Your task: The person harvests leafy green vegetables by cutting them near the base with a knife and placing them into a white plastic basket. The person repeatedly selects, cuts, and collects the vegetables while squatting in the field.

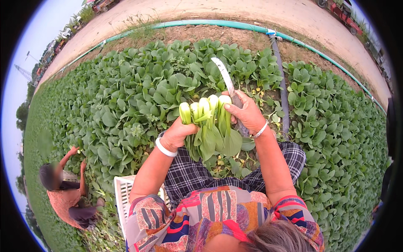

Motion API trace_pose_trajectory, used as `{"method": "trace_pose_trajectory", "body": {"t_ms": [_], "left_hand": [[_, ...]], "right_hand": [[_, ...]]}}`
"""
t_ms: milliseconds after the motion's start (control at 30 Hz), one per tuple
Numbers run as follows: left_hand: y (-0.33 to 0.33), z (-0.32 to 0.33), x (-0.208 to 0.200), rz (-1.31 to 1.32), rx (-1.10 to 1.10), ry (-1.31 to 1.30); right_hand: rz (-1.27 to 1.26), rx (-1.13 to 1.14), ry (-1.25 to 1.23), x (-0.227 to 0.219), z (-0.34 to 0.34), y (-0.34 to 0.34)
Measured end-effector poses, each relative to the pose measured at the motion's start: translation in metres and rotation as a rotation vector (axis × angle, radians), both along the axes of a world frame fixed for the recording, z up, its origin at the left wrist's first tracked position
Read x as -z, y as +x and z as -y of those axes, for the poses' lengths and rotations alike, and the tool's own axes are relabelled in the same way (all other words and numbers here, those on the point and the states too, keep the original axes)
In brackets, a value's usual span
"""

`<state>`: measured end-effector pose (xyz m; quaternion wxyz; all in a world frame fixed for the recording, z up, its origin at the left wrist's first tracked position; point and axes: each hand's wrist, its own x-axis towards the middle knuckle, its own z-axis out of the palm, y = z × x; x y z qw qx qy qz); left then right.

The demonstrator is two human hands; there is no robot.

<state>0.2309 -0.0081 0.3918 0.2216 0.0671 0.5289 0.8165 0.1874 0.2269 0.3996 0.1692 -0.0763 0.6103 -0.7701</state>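
Several heads of bok choy [213,140] hang in a bunch in front of me, pale cut stem ends up and green leaves down. My left hand [181,132] is closed round the left side of the bunch. A curved harvesting knife [223,73] points up and away, its light blade clear of the stems. My right hand [247,111] is wrapped round its dark handle, while the thumb presses against the rightmost bok choy. The right fingers behind the stems are partly hidden.
Growing bok choy [109,117] surrounds me. A grey pipe [282,88] runs away on the right and meets a green pipe [210,23] along the dirt road [235,9]. Beside my left arm stands a white plastic crate [122,195]. A co-worker [67,197] crouches at left.
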Motion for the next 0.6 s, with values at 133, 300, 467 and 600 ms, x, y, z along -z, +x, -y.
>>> {"method": "trace_pose_trajectory", "body": {"t_ms": [133,300,467,600], "left_hand": [[0.042,-0.014,0.007,-0.03,0.043,0.049],[0.08,-0.025,0.035,0.051,-0.001,0.094],[0.098,-0.03,0.051,0.08,-0.141,0.149],[0.092,-0.03,0.062,0.013,-0.125,0.242]], "right_hand": [[0.009,-0.049,-0.027,0.011,0.016,0.03],[-0.019,-0.053,-0.061,0.043,0.04,0.057],[-0.255,-0.009,0.293,0.052,0.033,0.072],[0.048,-0.091,-0.134,0.016,0.025,0.089]]}}
